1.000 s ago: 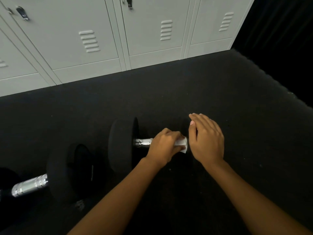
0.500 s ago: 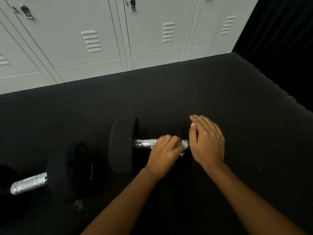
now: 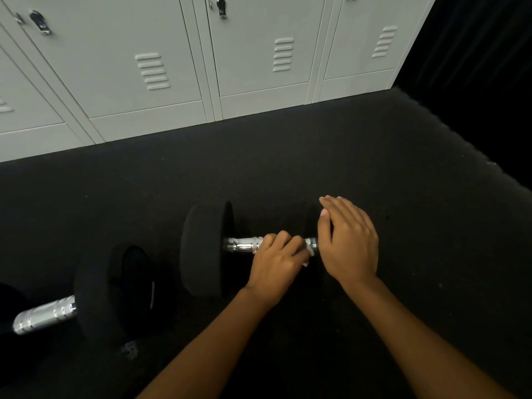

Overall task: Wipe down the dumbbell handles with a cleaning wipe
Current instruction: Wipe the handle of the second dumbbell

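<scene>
**Wipe on the bar, one weight head lost in the dark**

A dumbbell (image 3: 204, 249) lies on its side on the black floor mat (image 3: 288, 156), near the middle of the head view. Its chrome handle (image 3: 243, 245) runs left to right. The left hand (image 3: 277, 263) is wrapped over the right half of that handle, fingers curled round the bar and the white cleaning wipe (image 3: 310, 251) held against it. Only a small crumpled corner of the wipe shows, poking out between the knuckles and the right hand (image 3: 348, 243); the rest is hidden inside the grip.

The right hand lies flat on the dumbbell's right-hand head, fingers straight and close together, grasping nothing. The hand covers most of that head, and what remains merges with the dark mat, so its outline is hard to trace. The left-hand head stands out as a thick black disc.

Near it to the left lies a second dumbbell (image 3: 98, 289), with a stretch of its knurled bar (image 3: 44, 315) catching the light. Its far head is swallowed by shadow at the frame's left edge, and faint print on the near head is too small to read.

Behind the mat stands a row of grey lockers (image 3: 144, 67) with louvred vents and latches, cut off along the top. On the right is a black area (image 3: 475, 53) where nothing can be made out.
</scene>
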Motion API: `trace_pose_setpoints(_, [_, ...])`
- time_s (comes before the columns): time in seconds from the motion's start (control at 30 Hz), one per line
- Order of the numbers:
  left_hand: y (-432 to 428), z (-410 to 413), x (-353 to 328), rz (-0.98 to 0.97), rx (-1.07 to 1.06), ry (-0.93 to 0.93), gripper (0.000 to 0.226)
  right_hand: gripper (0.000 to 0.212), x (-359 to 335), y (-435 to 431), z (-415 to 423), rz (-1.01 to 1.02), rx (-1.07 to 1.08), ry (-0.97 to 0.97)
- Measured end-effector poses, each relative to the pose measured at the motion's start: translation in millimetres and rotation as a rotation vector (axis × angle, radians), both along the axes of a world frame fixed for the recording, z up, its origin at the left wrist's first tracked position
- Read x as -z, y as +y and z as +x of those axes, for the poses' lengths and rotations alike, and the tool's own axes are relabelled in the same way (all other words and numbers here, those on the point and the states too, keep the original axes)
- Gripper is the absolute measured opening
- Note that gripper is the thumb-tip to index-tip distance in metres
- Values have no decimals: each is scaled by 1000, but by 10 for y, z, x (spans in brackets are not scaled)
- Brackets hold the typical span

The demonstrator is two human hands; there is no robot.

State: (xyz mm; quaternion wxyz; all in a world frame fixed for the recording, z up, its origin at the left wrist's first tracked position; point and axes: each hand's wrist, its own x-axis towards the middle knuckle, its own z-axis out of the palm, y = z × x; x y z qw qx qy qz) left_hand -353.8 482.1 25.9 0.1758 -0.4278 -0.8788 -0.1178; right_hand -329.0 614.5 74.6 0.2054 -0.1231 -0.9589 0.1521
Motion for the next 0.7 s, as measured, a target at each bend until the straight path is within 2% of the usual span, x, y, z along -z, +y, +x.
trace_pose_setpoints(0.5, [-107,-54,-4,-65,44,78,28,50,-3,6,-4,-16,0,3])
trace_pose_setpoints(0.63, [37,-50,7,-57,61,72,30,51,-2,2,-11,-9,-3,-1])
trace_pose_setpoints(0.7, [-5,-60,27,-18,69,67,25,50,-2,1,-7,-15,-4,12])
